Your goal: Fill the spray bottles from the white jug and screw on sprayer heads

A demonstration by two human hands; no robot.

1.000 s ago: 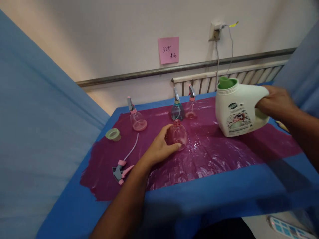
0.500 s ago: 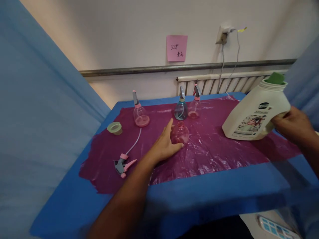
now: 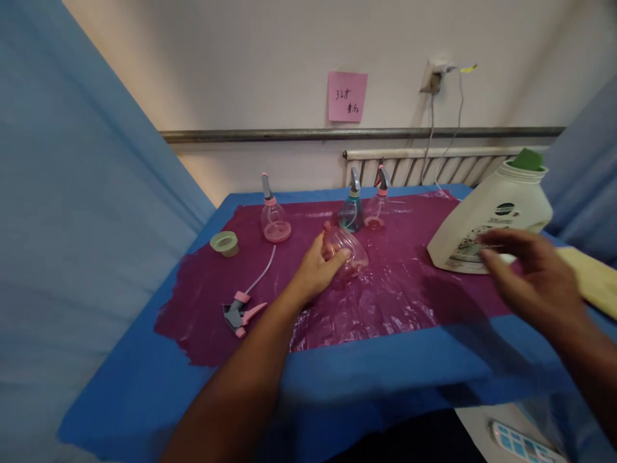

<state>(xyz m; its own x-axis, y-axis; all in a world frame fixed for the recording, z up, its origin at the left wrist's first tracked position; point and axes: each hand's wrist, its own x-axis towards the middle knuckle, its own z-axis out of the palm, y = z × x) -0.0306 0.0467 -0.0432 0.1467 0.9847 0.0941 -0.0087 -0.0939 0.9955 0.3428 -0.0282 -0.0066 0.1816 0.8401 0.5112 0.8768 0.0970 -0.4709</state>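
My left hand (image 3: 322, 267) is wrapped round a clear pink spray bottle body (image 3: 348, 249) with no spray head on it. The bottle tilts, its neck leaning to the left. In front of the large white detergent jug (image 3: 463, 235), my right hand (image 3: 533, 273) is held in the air with its fingers apart and nothing in them. The jug stands at the right, with green (image 3: 527, 159) showing at its mouth. A grey and pink spray head (image 3: 236, 315) with its tube lies to the left of my left forearm.
A pink spray bottle (image 3: 276, 225) stands at left beside a small pale green cup (image 3: 224, 244). Behind the held bottle are a blue spray bottle (image 3: 351, 212) and another pink one (image 3: 376, 212). A yellow cloth (image 3: 590, 276) lies at the right edge. Purple plastic (image 3: 202, 302) covers the table.
My left hand has closed round the bottle and tipped it to the left. My right hand has let go of the jug's handle and moved left, in front of the jug.
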